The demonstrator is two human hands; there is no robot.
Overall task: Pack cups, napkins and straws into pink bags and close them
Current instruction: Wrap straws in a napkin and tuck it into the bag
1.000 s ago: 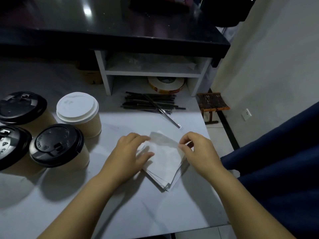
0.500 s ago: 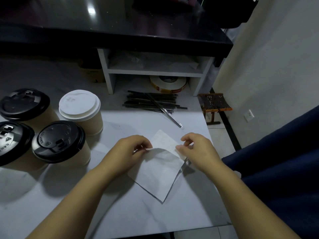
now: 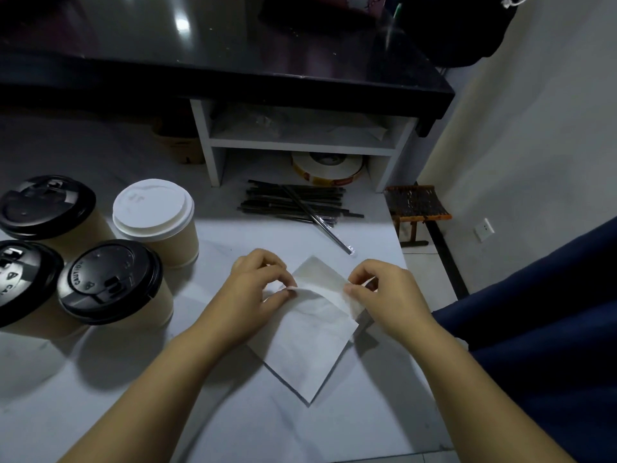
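Head view, downward, close over table [image 3: 367, 412]

The napkin [image 3: 310, 345] is seen as plain white. The table [image 3: 100, 396] is white and is marked with faint grey veins, like marble. The cups [image 3: 180, 242] are coloured pale tan; three are covered with black lids [image 3: 110, 279] and one with a white lid [image 3: 153, 208]. The straws [image 3: 293, 202] are black. The tape roll [image 3: 327, 168] is white, with a yellow and red band printed along its edge. The shelf [image 3: 300, 145] is painted white, under a glossy black top [image 3: 233, 45]. The stool [image 3: 417, 202] is dark brown with an orange frame. The cloth [image 3: 551, 329] is dark blue, and the wall [image 3: 534, 128] is cream.
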